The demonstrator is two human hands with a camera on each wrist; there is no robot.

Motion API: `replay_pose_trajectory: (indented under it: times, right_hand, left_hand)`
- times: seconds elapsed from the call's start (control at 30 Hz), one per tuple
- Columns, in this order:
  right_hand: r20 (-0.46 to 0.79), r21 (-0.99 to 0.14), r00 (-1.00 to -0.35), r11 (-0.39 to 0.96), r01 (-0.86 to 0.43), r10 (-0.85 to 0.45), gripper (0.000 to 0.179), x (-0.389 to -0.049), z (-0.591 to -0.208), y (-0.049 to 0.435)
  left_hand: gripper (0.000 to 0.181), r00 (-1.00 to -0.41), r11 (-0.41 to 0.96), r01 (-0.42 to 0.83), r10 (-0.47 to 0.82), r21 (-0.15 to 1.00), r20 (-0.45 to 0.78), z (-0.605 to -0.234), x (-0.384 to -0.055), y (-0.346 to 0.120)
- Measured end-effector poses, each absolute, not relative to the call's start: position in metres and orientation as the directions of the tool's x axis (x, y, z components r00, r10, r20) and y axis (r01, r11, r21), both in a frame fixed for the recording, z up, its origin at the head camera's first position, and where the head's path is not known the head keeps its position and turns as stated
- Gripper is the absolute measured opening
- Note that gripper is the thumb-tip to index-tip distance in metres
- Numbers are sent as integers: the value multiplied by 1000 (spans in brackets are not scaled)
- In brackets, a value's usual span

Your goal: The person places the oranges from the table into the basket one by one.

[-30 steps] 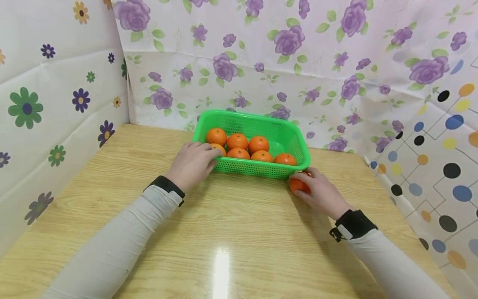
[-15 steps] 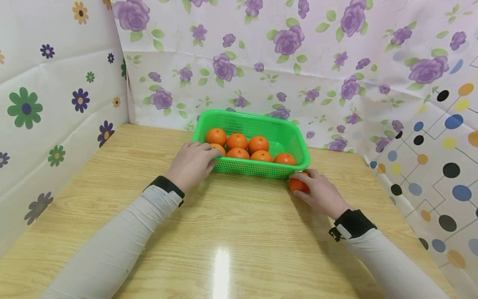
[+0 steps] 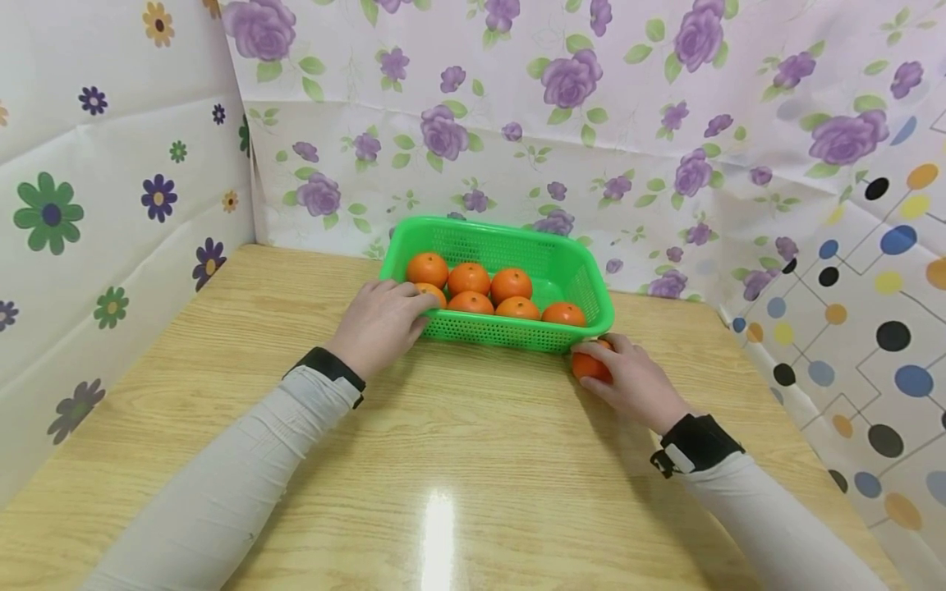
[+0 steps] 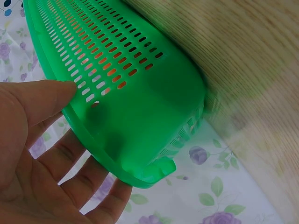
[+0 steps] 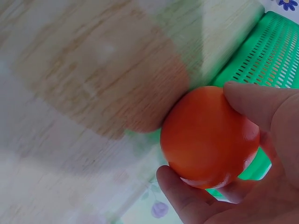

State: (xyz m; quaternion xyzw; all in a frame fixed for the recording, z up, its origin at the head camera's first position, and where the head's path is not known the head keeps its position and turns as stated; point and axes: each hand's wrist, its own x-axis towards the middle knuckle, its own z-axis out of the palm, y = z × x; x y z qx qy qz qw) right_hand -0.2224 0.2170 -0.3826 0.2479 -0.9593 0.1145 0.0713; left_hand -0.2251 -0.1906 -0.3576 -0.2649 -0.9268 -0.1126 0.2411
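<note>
A green plastic basket [image 3: 510, 332] with perforated walls stands near the back of the table, with several oranges [image 3: 469, 280] inside. My left hand [image 3: 383, 322] grips its front left rim; in the left wrist view the thumb [image 4: 49, 98] lies on the outer wall and the fingers curl over the rim. By the basket's front right corner, my right hand [image 3: 637, 381] holds another orange [image 3: 591, 366] on the table. The right wrist view shows thumb and fingers round this orange [image 5: 208, 136], its skin smooth and shiny.
The wood-grain table [image 3: 458, 460] carries a bright light reflection at the front. Behind the basket rises a cloth with purple flowers [image 3: 443, 131]. Patterned cloths [image 3: 894, 328] also flank the table at both sides.
</note>
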Motion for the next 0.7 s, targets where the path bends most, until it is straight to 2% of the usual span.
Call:
replay_pose_trajectory:
  times: [0.7]
  right_hand:
    - [193,-183,-860,844,-504,-472,48,-222,-383,218]
  left_hand:
    - [22,-755,842,534,436,74,490,-358,-227,-191]
